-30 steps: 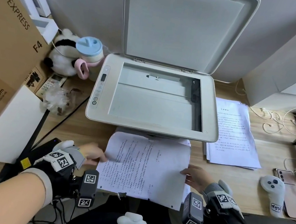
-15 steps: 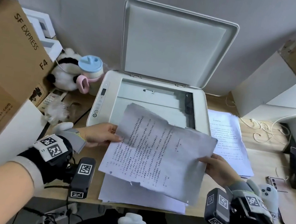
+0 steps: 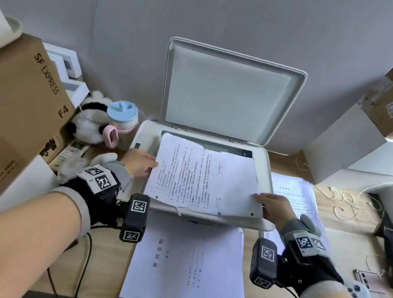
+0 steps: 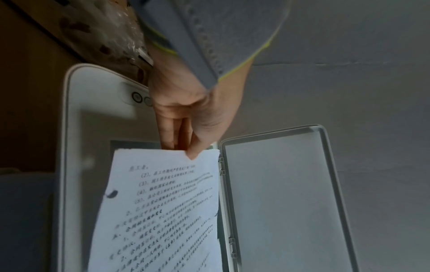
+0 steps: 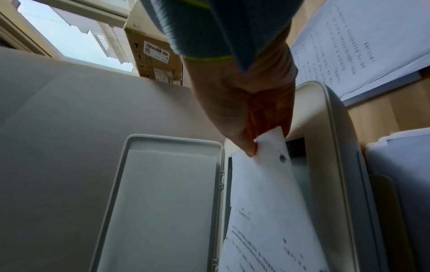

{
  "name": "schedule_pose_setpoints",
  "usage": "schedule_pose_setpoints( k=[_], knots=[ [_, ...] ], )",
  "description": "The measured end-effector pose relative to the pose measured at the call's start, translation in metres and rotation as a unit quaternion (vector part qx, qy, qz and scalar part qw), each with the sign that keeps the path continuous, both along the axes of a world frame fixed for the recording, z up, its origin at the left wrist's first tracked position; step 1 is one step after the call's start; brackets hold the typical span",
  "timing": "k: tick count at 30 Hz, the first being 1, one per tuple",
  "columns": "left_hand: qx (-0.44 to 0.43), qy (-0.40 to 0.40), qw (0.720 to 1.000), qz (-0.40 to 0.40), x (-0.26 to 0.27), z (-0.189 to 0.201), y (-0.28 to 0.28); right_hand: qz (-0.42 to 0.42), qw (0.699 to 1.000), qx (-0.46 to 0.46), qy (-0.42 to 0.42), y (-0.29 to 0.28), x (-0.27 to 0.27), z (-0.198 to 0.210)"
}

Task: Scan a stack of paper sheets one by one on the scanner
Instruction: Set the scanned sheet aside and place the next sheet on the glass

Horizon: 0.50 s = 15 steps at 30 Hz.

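Note:
A printed paper sheet (image 3: 201, 177) hangs just over the glass of the white flatbed scanner (image 3: 141, 139), printed side up. The scanner's lid (image 3: 227, 93) stands open against the wall. My left hand (image 3: 142, 163) pinches the sheet's left edge, thumb on top (image 4: 193, 152). At the sheet's near right corner my right hand (image 3: 269, 204) pinches it the same way (image 5: 252, 147). The stack of paper sheets (image 3: 187, 265) lies on the desk in front of the scanner, between my wrists.
A second pile of printed sheets (image 3: 294, 194) lies right of the scanner. Left are a cardboard box (image 3: 8, 111), a plush toy (image 3: 89, 119) and a blue-lidded cup (image 3: 122, 116). Right are white boxes (image 3: 355, 149), cables, a controller (image 3: 356, 292) and a phone.
Both hands lifted the top sheet off the stack and carried it forward over the scanner glass. The stack's following page now shows.

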<state>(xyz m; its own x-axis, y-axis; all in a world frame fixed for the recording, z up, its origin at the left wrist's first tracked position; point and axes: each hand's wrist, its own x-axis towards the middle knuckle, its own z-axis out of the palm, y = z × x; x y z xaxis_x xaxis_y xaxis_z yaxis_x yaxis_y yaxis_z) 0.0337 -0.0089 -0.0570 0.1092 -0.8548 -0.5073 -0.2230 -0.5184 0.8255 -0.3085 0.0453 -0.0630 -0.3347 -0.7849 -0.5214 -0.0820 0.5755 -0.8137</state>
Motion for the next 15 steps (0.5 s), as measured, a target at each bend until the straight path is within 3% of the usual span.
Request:
schedule_pose_setpoints(
  k=[5,9,15],
  knots=[
    [0.016,-0.071,0.997,0.017,0.002,-0.009,-0.016,0.018,0.997,0.015,0.067,-0.017,-0.004,-0.013],
    [0.015,-0.234,0.971,-0.044,0.004,-0.009,-0.023,0.047,0.99,0.047,0.126,-0.028,-0.011,-0.019],
    [0.047,-0.312,0.947,-0.067,0.002,-0.007,-0.033,0.088,0.973,0.072,0.202,-0.038,-0.013,-0.018]
  ],
)
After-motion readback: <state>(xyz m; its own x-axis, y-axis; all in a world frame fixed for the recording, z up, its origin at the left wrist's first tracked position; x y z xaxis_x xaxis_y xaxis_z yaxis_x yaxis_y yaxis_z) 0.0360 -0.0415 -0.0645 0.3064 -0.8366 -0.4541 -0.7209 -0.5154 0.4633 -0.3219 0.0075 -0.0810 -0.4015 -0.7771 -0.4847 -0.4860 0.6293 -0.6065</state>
